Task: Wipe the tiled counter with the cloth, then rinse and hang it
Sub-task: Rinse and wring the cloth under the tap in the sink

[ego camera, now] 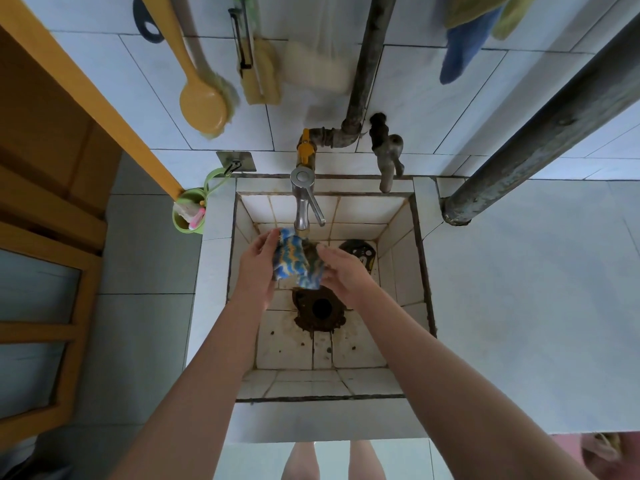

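A wooden door frame [52,168] fills the left edge. Beside it a green cup [188,216] hangs by its loop from a wall hook [235,162], just left of the tiled sink [420,254]. On the wall above hang a yellow brush [202,105] and a pale sponge scrubber [259,74]. A chrome tap [303,199] with a yellow valve handle [305,147] above it reaches out over the basin, its spout directly above the cloth. A dark upright pipe [367,64] and a second, darker tap [388,157] stand to its right. A dark drain cover [358,252] leans in the sink's far right corner, partly hidden behind the right hand, and the rusty drain hole [320,308] lies open below the hands. Farther right a blue rag [460,46] hangs on the wall, and a thick grey pipe [554,123] slants down onto the pale tiled bench [536,306]. The cloth [296,261], bunched and striped in blue, yellow and white waves, is held inside the sink under the spout. The left hand [258,268] grips its left side with curled fingers, and the right hand [343,271] clasps its right side. Whether water is running cannot be told.
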